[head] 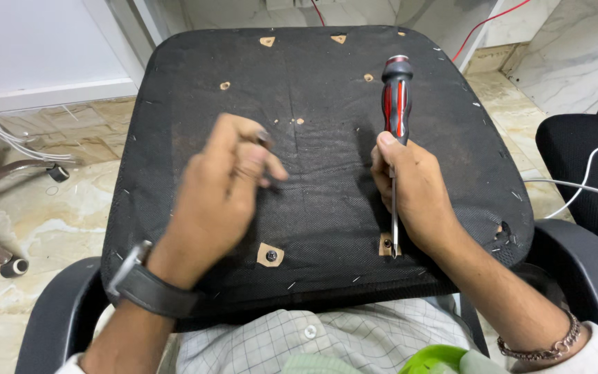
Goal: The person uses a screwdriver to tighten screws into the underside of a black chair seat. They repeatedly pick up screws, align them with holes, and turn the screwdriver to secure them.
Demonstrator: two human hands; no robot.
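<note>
An upturned chair seat (313,90) covered in black fabric lies across my lap, with small cut-outs showing wood and bolts. My right hand (410,194) grips a screwdriver (396,97) with a red and black handle; its metal shaft points down to a bolt hole (387,244) near the seat's near right edge. My left hand (226,187), blurred and wearing a wristwatch, hovers over the seat's middle left and pinches a small dark piece, likely a bolt (264,138), between the fingertips. Another bolt sits in a cut-out (270,255) below that hand.
Black chair armrests (57,312) flank my lap on both sides. A chair base with castors (15,266) lies on the marble floor at left. White cables (590,183) cross another black chair at right. A white cabinet (43,48) stands at the back left.
</note>
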